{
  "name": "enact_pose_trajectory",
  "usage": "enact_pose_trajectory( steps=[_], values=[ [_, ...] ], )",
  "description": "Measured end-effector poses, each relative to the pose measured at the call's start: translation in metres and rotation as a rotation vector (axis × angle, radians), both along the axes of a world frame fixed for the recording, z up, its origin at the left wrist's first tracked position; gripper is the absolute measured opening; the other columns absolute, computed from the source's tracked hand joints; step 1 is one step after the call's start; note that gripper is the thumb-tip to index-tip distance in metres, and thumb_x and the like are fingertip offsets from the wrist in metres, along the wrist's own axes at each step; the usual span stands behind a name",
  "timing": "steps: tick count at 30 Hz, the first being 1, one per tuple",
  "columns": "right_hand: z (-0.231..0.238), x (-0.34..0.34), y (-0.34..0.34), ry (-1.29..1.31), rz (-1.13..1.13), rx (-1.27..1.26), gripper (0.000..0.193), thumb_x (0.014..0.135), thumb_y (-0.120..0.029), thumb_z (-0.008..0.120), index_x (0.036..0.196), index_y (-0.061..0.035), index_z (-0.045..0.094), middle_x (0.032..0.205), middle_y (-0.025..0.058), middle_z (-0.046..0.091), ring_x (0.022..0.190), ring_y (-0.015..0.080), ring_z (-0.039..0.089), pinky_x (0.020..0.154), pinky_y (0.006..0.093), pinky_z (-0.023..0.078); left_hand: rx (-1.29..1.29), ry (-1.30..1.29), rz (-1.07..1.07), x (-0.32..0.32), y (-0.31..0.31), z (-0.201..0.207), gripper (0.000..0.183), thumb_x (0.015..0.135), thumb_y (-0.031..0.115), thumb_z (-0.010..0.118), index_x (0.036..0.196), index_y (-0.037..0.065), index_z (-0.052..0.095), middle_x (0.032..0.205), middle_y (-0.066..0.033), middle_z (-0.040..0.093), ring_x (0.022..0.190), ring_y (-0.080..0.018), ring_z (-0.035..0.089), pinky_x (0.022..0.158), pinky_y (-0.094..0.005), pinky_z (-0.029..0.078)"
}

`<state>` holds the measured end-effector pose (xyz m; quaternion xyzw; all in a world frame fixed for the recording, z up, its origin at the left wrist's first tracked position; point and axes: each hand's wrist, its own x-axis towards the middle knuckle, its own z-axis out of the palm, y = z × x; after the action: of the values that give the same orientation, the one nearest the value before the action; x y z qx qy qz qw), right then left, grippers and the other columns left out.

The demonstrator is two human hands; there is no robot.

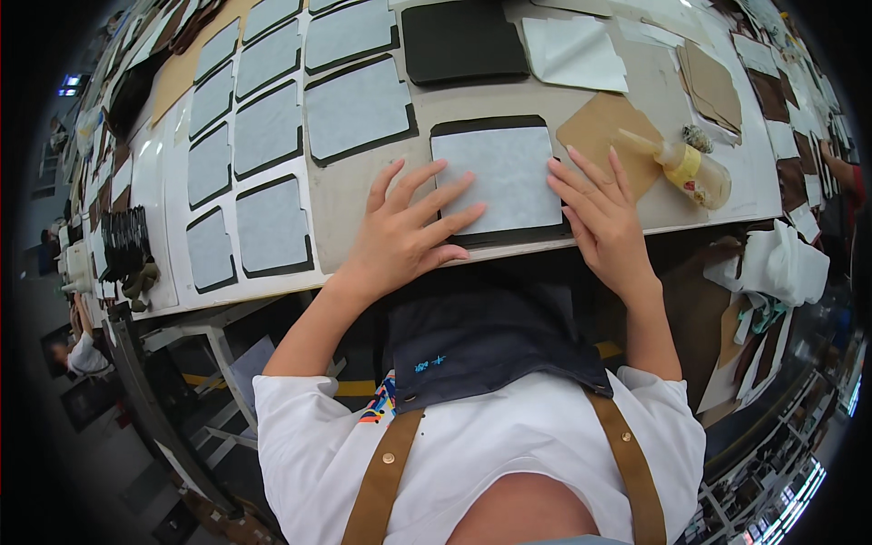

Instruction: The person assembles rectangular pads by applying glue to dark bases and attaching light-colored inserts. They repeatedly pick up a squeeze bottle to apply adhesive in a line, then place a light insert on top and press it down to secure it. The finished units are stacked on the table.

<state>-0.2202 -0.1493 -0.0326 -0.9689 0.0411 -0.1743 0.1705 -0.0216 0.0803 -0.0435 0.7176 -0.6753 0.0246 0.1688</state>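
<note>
A pale grey sheet [502, 173] lies on a slightly larger black panel [509, 236] at the table's near edge, with black showing along its top and bottom. My left hand [409, 218] rests on the sheet's left side, fingers spread, the thumb by the lower left corner. On the right edge lies my right hand [599, 204], its fingers stretched out flat and holding nothing. Just beyond that hand are a tan card [604, 132] and a squeeze bottle [695, 173] with a yellow label and pale nozzle, lying tilted.
Several similar grey-on-black panels [354, 109] lie in rows to the left. A stack of black panels [463, 41] and white sheets [574, 53] sit at the back. Brown card pieces [708, 86] lie far right; a white bag [786, 263] sits below the table's right end.
</note>
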Motion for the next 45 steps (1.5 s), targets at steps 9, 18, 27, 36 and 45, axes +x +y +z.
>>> enact_pose_trajectory(
  steps=[9, 18, 27, 36, 45],
  values=[
    [-0.006, -0.017, 0.021, 0.018, 0.197, 0.083, 0.044, 0.085, -0.017, 0.076, 0.125, -0.0021, 0.067, 0.140, 0.0075, 0.064, 0.138, 0.0270, 0.054, 0.122, 0.0534, 0.029, -0.010, -0.023, -0.038, 0.009, 0.007, 0.002, 0.051, 0.090, 0.058, 0.058, 0.128, 0.027, 0.071, 0.145, 0.0000, 0.061, 0.138, -0.0274, 0.050, 0.121, -0.0514, 0.025],
    [-0.016, -0.008, 0.040, -0.150, 0.281, 0.173, 0.040, 0.084, -0.020, 0.079, 0.116, 0.0006, 0.070, 0.129, 0.0151, 0.068, 0.126, 0.0302, 0.063, 0.111, 0.0499, 0.047, -0.061, 0.095, -0.102, -0.022, -0.006, 0.000, 0.069, 0.085, 0.057, 0.068, 0.135, 0.009, 0.063, 0.146, -0.0052, 0.058, 0.138, -0.0243, 0.051, 0.120, -0.0475, 0.030],
    [-0.015, -0.016, 0.012, -0.103, 0.162, 0.092, 0.056, 0.085, -0.029, 0.078, 0.132, -0.0015, 0.063, 0.138, 0.0132, 0.063, 0.134, 0.0313, 0.057, 0.117, 0.0527, 0.038, 0.013, 0.041, -0.139, -0.026, -0.001, -0.001, 0.074, 0.089, 0.065, 0.055, 0.137, 0.009, 0.063, 0.147, -0.0050, 0.058, 0.140, -0.0257, 0.050, 0.121, -0.0495, 0.026],
    [-0.010, -0.003, 0.003, 0.032, 0.003, 0.021, 0.083, 0.087, -0.057, 0.067, 0.146, -0.0002, 0.051, 0.155, 0.0130, 0.050, 0.149, 0.0303, 0.039, 0.126, 0.0545, 0.017, -0.056, 0.033, -0.036, -0.017, 0.018, -0.009, 0.070, 0.095, 0.065, 0.049, 0.137, 0.011, 0.063, 0.148, -0.0040, 0.058, 0.137, -0.0299, 0.049, 0.120, -0.0523, 0.023],
    [-0.006, 0.023, -0.004, 0.118, -0.031, -0.089, 0.093, 0.086, -0.064, 0.064, 0.150, 0.0013, 0.045, 0.160, 0.0132, 0.042, 0.153, 0.0288, 0.031, 0.127, 0.0541, 0.012, 0.053, -0.071, 0.232, -0.005, -0.014, -0.001, 0.075, 0.094, 0.062, 0.054, 0.147, 0.009, 0.054, 0.159, -0.0061, 0.045, 0.150, -0.0347, 0.031, 0.123, -0.0577, 0.012]
  ],
)
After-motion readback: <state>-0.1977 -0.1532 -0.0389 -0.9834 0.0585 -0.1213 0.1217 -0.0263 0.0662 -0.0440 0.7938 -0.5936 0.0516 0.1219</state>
